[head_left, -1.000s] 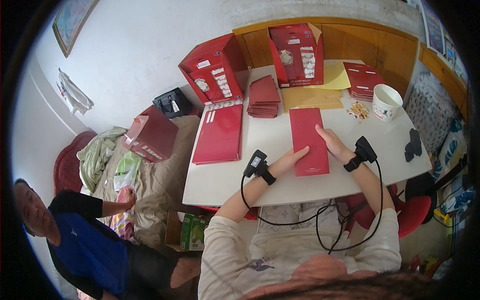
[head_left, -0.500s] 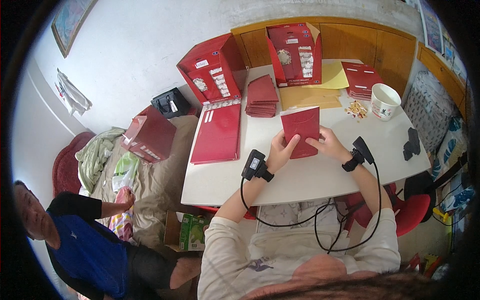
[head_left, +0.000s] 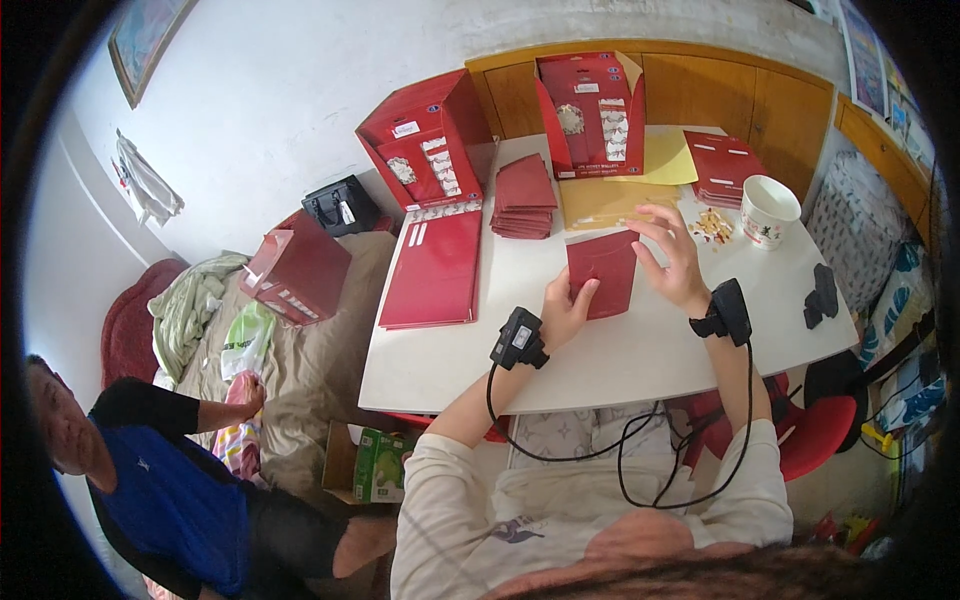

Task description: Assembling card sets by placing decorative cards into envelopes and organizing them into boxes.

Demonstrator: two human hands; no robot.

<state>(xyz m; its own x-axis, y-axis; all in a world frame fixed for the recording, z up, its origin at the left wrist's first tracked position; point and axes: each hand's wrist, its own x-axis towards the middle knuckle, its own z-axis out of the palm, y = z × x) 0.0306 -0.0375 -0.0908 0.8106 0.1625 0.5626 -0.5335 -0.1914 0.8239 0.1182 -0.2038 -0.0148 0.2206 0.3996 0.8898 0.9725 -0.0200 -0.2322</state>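
Over the tabletop [head_left: 640, 370], the left hand [head_left: 567, 306] is pinching a red sleeve [head_left: 607, 275] by its left edge, the long axis running near to far. The right hand [head_left: 672, 258] is hovering open, holding nothing, by its far right corner; room is lying nearward.

The folded card [head_left: 607, 268] is dark red; the table [head_left: 430, 365] white.

Downward head-worn fisheye above hands [head_left: 565, 313]
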